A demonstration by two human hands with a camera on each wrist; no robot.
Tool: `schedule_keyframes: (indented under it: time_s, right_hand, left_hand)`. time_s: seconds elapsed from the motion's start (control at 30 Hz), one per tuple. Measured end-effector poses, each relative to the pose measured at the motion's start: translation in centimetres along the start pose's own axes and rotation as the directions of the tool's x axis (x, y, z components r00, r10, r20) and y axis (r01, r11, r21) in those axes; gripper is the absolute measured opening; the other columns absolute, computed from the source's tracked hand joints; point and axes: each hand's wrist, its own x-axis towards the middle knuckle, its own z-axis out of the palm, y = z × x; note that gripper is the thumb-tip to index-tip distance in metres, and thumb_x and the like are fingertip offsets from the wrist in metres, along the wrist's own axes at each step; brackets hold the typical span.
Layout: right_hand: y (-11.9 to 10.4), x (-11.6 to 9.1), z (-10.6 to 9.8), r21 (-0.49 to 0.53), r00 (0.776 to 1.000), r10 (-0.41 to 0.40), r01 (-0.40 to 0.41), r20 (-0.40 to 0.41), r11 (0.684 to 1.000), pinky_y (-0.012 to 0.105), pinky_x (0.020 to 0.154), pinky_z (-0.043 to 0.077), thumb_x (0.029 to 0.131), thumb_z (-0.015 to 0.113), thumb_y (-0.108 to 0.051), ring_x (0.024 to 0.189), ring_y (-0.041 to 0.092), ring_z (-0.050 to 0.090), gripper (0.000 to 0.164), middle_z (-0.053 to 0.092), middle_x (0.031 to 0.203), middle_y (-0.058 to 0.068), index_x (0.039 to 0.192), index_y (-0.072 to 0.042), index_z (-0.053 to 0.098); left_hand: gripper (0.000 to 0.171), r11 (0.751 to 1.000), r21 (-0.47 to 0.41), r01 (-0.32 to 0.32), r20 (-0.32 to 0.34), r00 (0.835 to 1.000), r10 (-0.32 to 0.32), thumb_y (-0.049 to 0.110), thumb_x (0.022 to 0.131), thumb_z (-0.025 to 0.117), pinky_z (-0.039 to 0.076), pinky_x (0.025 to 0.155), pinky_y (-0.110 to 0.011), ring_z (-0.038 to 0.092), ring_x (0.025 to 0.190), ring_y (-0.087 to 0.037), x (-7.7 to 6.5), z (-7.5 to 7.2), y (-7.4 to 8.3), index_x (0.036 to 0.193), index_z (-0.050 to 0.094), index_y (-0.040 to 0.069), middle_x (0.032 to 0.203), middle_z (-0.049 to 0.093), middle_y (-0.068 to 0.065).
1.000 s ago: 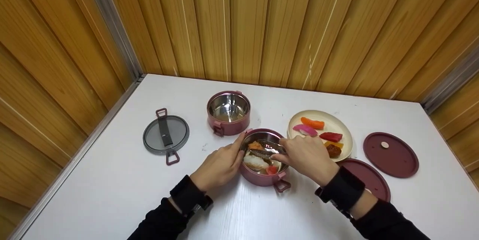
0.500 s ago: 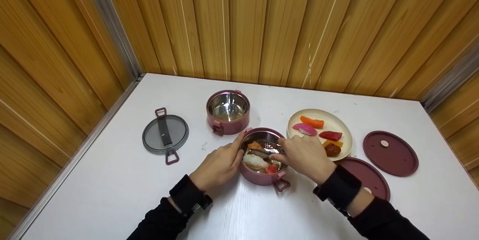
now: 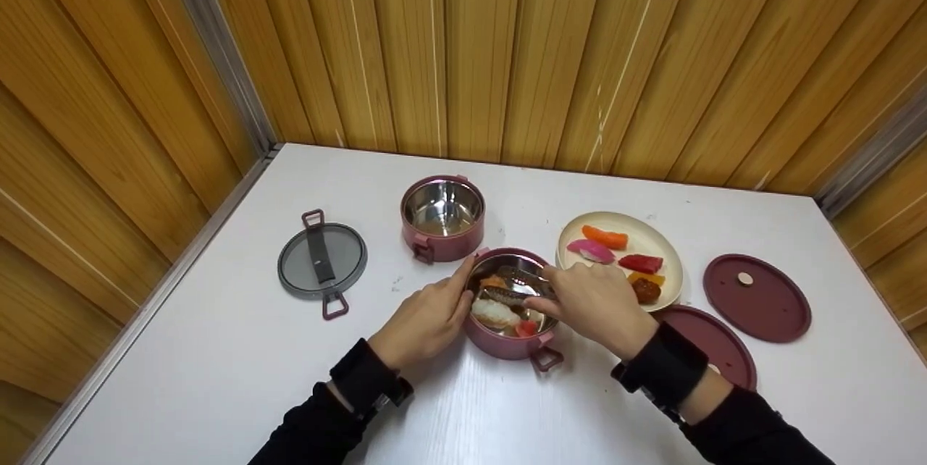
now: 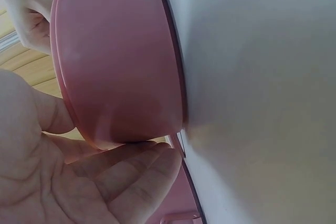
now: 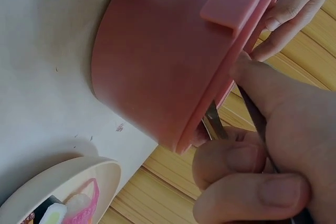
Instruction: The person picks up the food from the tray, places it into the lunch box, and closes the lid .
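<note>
A pink round lunch box [image 3: 503, 348] with a steel inside stands on the table. My left hand [image 3: 424, 324] holds its left side, thumb and fingers against the outer wall [image 4: 115, 61]. My right hand [image 3: 597, 306] grips metal tongs [image 5: 253, 113], whose dark arms reach over the rim into the box. Inside lie a white rice piece [image 3: 495, 314], an orange food piece [image 3: 493, 282] and a red food piece [image 3: 526, 329]. The tongs' tips partly hide the contents, and I cannot tell whether they pinch anything.
Behind stands a second pink lunch box [image 3: 443, 233], with a grey handled lid [image 3: 339, 251] to its left. A cream plate [image 3: 675, 262] with several sushi pieces is close to the right hand. Two maroon lids [image 3: 760, 302] lie at the right, one partly under the right forearm.
The tongs' arms shift slightly inside the box, and the right hand moves by only a little. The left hand and the box keep their places.
</note>
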Motion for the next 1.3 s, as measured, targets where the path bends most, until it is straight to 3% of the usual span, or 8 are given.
schedule_keyframes:
  time_s: [0.2, 0.4, 0.63, 0.8, 1.0, 1.1, 1.3]
  right_hand:
    - [0.6, -0.6, -0.6, 0.055, 0.999, 0.0, 0.002, -0.039, 0.998, 0.031, 0.046, 0.036, 0.096, 0.072, -0.059, 0.051, 0.019, 0.049, 0.048, 0.049, 0.059, -0.003, 0.09, -0.011, 0.069]
    - [1.3, -1.2, -1.3, 0.118, 0.999, 0.038, -0.037, -0.013, 0.992, 0.029, 0.046, 0.032, 0.097, 0.071, -0.059, 0.054, 0.017, 0.047, 0.046, 0.05, 0.063, -0.005, 0.094, -0.013, 0.068]
    - [2.9, -1.8, -2.1, 0.125, 0.995, 0.088, -0.082, -0.045, 0.989, 0.035, 0.049, 0.037, 0.096, 0.073, -0.058, 0.054, 0.018, 0.047, 0.044, 0.052, 0.063, -0.003, 0.09, -0.015, 0.066]
    - [4.3, -2.0, -2.5, 0.136, 0.993, 0.112, -0.105, -0.044, 0.985, 0.044, 0.051, 0.044, 0.099, 0.072, -0.056, 0.058, 0.023, 0.058, 0.041, 0.054, 0.062, -0.001, 0.104, -0.016, 0.072]
    - [6.4, -2.5, -2.9, 0.191, 0.979, 0.198, -0.204, 0.049, 0.96, 0.051, 0.051, 0.05, 0.101, 0.064, -0.063, 0.071, 0.034, 0.072, 0.048, 0.068, 0.063, -0.009, 0.107, -0.016, 0.071]
    - [7.5, -2.8, -2.9, 0.2, 0.976, 0.212, -0.218, 0.051, 0.955, 0.048, 0.049, 0.049, 0.101, 0.063, -0.065, 0.071, 0.038, 0.073, 0.049, 0.074, 0.07, -0.005, 0.108, -0.017, 0.072]
    - [9.5, -3.4, -2.5, 0.155, 0.968, 0.247, -0.249, 0.029, 0.956, 0.039, 0.046, 0.037, 0.101, 0.061, -0.067, 0.059, 0.031, 0.061, 0.054, 0.059, 0.066, 0.006, 0.093, -0.015, 0.066]
  left_hand:
    - [0.061, 1.0, -0.015, 0.011, 0.003, 1.0, -0.011, 0.024, 0.115, 0.043, 0.053, 0.115, -0.056, 0.065, 0.136, -0.042, 0.1, 0.1, -0.1, 0.172, 0.025, 0.009, 0.15, 0.062, -0.027]
    - [0.062, 1.0, -0.018, 0.007, -0.006, 1.0, -0.007, 0.025, 0.115, 0.043, 0.054, 0.114, -0.055, 0.066, 0.134, -0.041, 0.1, 0.1, -0.1, 0.173, 0.024, 0.013, 0.149, 0.063, -0.027]
    - [0.061, 1.0, -0.019, -0.006, -0.006, 1.0, 0.006, 0.023, 0.114, 0.043, 0.057, 0.11, -0.055, 0.069, 0.129, -0.042, 0.1, 0.1, -0.2, 0.172, 0.026, 0.011, 0.145, 0.066, -0.028]
    - [0.06, 0.999, -0.009, -0.032, -0.014, 0.999, 0.032, 0.02, 0.114, 0.044, 0.057, 0.108, -0.057, 0.069, 0.129, -0.043, 0.1, 0.0, -0.2, 0.17, 0.029, 0.006, 0.143, 0.066, -0.03]
    - [0.059, 1.0, -0.008, -0.028, -0.015, 0.999, 0.028, 0.02, 0.114, 0.045, 0.057, 0.109, -0.057, 0.069, 0.128, -0.043, 0.1, -0.1, -0.2, 0.17, 0.03, 0.006, 0.142, 0.066, -0.03]
    - [0.059, 1.0, -0.009, -0.027, -0.018, 0.999, 0.027, 0.02, 0.114, 0.045, 0.058, 0.108, -0.057, 0.07, 0.127, -0.043, 0.0, -0.1, -0.1, 0.169, 0.03, 0.006, 0.141, 0.067, -0.03]
    - [0.06, 0.999, -0.012, -0.029, -0.011, 1.0, 0.029, 0.02, 0.114, 0.045, 0.059, 0.105, -0.057, 0.072, 0.123, -0.043, 0.1, -0.2, -0.1, 0.17, 0.029, 0.006, 0.137, 0.069, -0.031]
